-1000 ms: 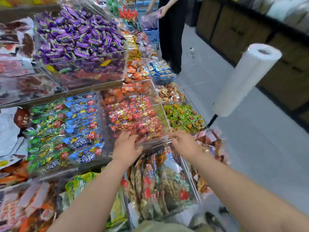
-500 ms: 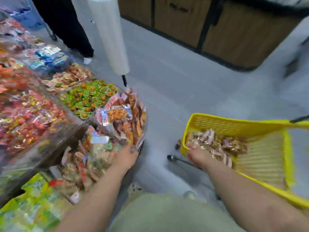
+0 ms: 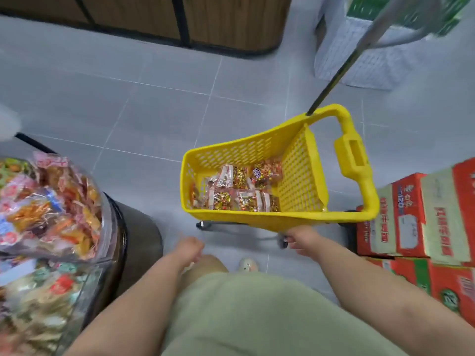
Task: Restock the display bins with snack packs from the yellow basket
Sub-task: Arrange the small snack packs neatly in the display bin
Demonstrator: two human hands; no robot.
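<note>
Left hand [image 3: 189, 249] slack, empty — right hand [image 3: 303, 238] at yellow basket [image 3: 257, 217] rim, grip unclear — carton [image 3: 408, 217] "120"

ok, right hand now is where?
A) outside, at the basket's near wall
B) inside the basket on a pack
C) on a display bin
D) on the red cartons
A: the right hand is outside the yellow basket, against its near wall; the snack packs inside lie clear of it.
</note>
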